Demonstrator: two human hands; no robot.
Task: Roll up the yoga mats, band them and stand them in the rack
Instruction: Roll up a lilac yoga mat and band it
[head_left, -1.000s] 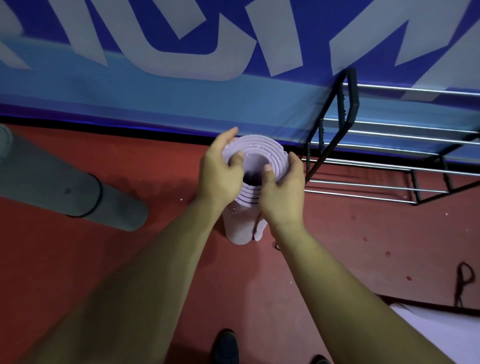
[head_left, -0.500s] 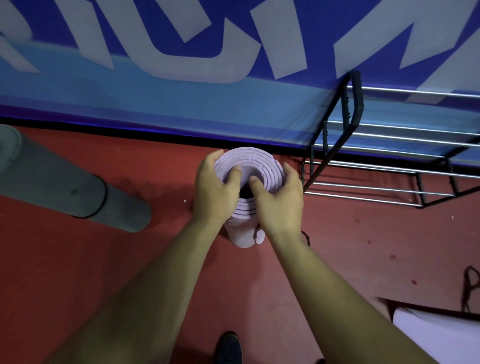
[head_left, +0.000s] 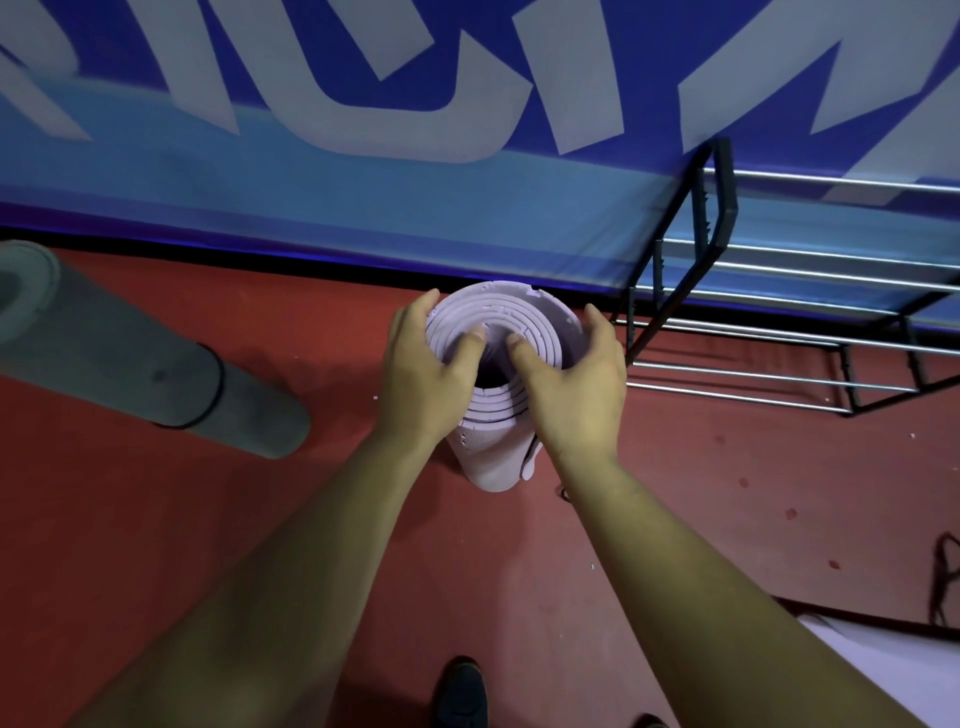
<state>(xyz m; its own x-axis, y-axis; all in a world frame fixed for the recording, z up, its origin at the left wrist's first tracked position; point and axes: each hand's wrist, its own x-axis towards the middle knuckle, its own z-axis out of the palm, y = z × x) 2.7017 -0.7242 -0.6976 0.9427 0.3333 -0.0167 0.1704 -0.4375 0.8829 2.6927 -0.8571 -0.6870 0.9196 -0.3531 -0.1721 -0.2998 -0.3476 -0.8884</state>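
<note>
Big pale letters (head_left: 395, 119) run across the blue wall banner (head_left: 363, 208), and that's the only writing on show. The top edge of the view cuts them off. Just slanted strokes and one rounded curve show, so no word or brand reads out.

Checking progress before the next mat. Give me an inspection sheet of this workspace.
Surface: red floor, small specks.
Job's things: purple mat rolled, upright on floor, no band seen; grey mat rolled, lying down, black band around it; rack right of purple mat, no mat in visible part.
Clutter: black strap on floor, far right; pale mat corner, lower right.
Grips: left hand and right hand hold purple mat's top, thumbs on spiral.
Cables: nothing seen.
Surroundings: blue banner wall; shoe at bottom edge.
</note>
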